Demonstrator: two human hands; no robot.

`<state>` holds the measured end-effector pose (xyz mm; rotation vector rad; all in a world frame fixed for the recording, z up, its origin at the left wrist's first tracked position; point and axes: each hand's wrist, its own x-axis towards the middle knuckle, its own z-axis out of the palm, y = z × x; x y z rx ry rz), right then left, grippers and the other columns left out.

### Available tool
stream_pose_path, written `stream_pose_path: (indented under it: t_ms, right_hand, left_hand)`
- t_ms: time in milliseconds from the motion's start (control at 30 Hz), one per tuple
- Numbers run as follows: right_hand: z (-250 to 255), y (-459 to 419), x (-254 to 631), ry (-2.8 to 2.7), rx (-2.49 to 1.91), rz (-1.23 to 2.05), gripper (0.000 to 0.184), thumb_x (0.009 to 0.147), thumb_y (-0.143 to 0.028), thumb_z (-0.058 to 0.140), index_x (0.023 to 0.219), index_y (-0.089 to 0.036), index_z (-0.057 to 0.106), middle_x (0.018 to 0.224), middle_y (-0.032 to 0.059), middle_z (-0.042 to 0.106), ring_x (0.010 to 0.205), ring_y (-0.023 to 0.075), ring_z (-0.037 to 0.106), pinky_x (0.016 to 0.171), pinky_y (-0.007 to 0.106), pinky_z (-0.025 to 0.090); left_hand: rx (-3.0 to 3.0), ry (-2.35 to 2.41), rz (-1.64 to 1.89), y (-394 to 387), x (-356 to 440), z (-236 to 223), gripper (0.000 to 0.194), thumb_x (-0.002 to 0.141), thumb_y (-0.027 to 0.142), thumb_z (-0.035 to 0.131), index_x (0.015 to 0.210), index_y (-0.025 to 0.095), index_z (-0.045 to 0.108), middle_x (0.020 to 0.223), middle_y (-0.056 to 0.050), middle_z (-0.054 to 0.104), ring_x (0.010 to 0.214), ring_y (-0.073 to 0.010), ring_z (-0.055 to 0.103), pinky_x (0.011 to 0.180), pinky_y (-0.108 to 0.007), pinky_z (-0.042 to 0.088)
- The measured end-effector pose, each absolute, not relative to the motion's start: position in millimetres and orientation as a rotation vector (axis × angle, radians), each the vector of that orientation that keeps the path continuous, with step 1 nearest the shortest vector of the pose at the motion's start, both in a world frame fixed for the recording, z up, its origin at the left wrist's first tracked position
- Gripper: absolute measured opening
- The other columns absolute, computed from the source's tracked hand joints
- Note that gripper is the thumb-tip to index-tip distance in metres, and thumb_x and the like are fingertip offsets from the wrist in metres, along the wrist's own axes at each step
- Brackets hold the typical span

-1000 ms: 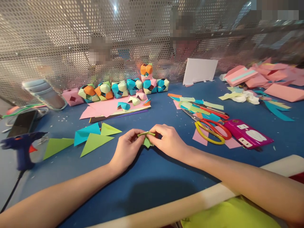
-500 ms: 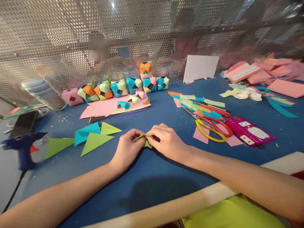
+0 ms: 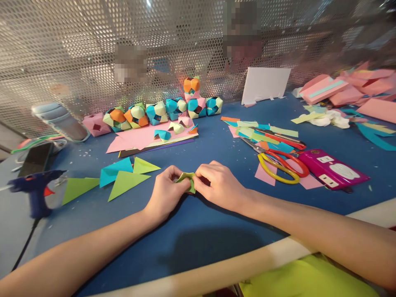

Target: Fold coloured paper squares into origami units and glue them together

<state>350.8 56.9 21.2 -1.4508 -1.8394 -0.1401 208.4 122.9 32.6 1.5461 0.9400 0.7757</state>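
Note:
A small folded piece of green paper sits between my two hands, just above the blue tabletop. My left hand pinches its left side with thumb and fingers. On the other side, my right hand holds the paper's right edge, its fingers bent and partly hiding it. Left of my hands lie green paper triangles and a blue folded paper. Beyond them, several small folded paper pieces rest on pink sheets.
A row of paper balls lines the perforated screen. At left are a glue gun, a phone and a bottle. Scissors, a magenta device, paper strips and a pink paper pile occupy the right.
The green paper has turned so more of its face shows between my fingers. Both hands remain on it in nearly the same place. The view has shifted slightly.

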Motion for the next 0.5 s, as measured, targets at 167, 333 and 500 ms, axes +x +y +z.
stream_pose_path:
  t_ms: [167,333,500]
  right_hand:
    - [23.0,57.6,350.2,-1.792,-1.418,-0.083,0.017,0.088,-0.018,0.051,0.071,-0.018,0.052,0.067,-0.0012,0.060,0.058,0.0104,0.051,0.067,0.026,0.037]
    - [22.0,58.1,351.8,-1.811,-1.366,-0.175,0.024,0.089,-0.013,0.048,0.066,-0.019,0.049,0.060,-0.0016,0.057,0.056,0.0109,0.047,0.065,0.025,0.038]
    - [23.7,57.7,354.9,-1.799,-1.360,-0.123,0.019,0.090,-0.018,0.049,0.072,-0.019,0.052,0.065,-0.0011,0.060,0.059,0.0113,0.052,0.067,0.026,0.038]
  left_hand:
    - [1.480,0.916,0.731,121.2,208.5,32.7,0.015,0.060,0.015,0.062,0.059,0.019,0.048,0.051,0.007,0.055,0.051,-0.0103,0.053,0.051,-0.020,0.040]
    - [1.472,0.899,0.718,119.2,208.5,33.6,0.014,0.062,0.017,0.064,0.062,0.018,0.051,0.055,0.006,0.057,0.053,-0.0098,0.053,0.052,-0.020,0.041]
    - [1.498,0.863,0.727,120.7,208.3,34.2,0.008,0.066,0.020,0.064,0.066,0.017,0.056,0.061,0.005,0.058,0.058,-0.0097,0.053,0.056,-0.021,0.042]
